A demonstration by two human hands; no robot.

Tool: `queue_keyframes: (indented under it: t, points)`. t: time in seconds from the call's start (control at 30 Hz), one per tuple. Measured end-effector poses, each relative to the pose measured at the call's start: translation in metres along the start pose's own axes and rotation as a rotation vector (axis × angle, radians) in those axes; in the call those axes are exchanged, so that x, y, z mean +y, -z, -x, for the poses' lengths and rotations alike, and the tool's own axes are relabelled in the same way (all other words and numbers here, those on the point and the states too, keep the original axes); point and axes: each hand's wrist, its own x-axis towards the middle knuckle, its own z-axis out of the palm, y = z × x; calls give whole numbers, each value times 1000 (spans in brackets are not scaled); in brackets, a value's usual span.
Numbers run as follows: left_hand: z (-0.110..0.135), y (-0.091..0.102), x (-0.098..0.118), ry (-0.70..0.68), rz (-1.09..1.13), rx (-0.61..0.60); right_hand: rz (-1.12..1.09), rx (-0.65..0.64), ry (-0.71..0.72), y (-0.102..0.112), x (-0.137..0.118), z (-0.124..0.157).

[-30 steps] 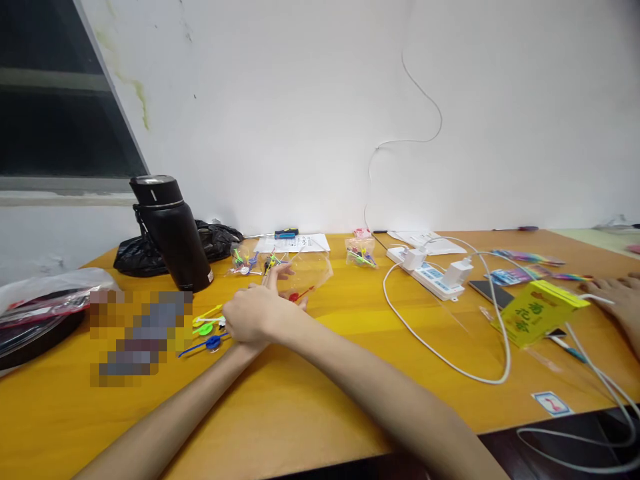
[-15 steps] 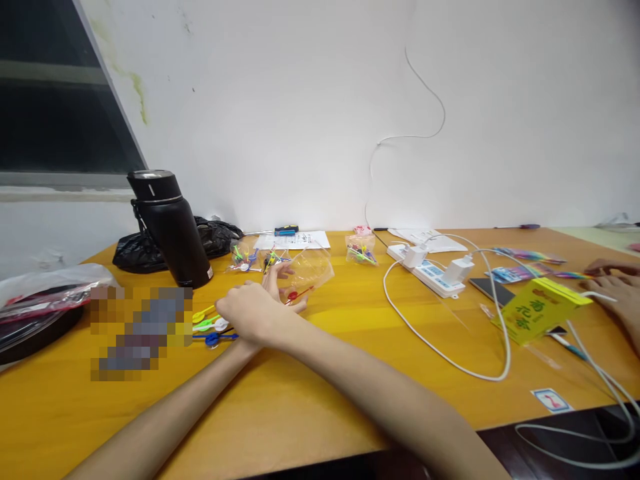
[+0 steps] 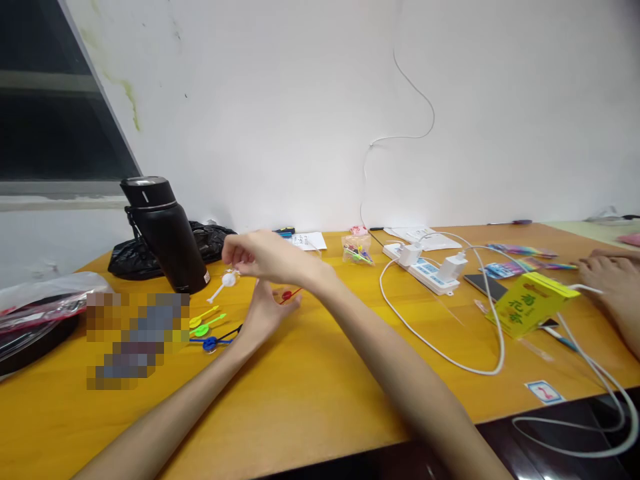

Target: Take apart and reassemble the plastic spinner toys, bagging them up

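Observation:
My right arm crosses over the left one. In my right hand (image 3: 267,257), raised above the table, a white plastic arrow spinner (image 3: 229,279) with a round disc hangs from pinched fingers. Below it, my left hand (image 3: 267,312) is closed around a clear plastic bag, mostly hidden behind the right hand. A red arrow spinner (image 3: 287,295) shows at the left fingers, apparently inside the bag. Left of my left wrist lie a yellow spinner (image 3: 203,317), a green spinner (image 3: 202,329), a blue spinner (image 3: 210,344) and a black arrow (image 3: 231,334).
A black bottle (image 3: 173,240) stands at the left before a black plastic bag (image 3: 131,261). A filled bag of spinners (image 3: 357,250) lies near the wall. Rightward are a power strip (image 3: 427,275), white cables, a yellow box (image 3: 533,305) and another person's hand (image 3: 613,280).
My right hand has moved up, lifting the white spinner off the table from beside the green one. The clear bag at my left hand is now largely covered from view.

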Motion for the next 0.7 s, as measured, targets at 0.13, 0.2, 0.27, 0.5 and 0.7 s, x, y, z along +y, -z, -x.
queue_keyframes:
  t: [0.13, 0.2, 0.27, 0.5, 0.7]
  points:
    - [1, 1, 6, -59, 0, 8, -73, 75, -45, 53, 0, 28]
    - [0, 2, 7, -68, 10, 14, -38, 161, -108, 79, 1, 46]
    - [-1, 1, 7, -44, 22, 15, 36, 238, -196, 100, 3, 65]
    - [0, 2, 10, -10, 72, 5, 114, 293, -336, 122, 8, 87]
    - [1, 3, 18, -5, 72, -9, 76, 208, -273, 97, 19, 65]
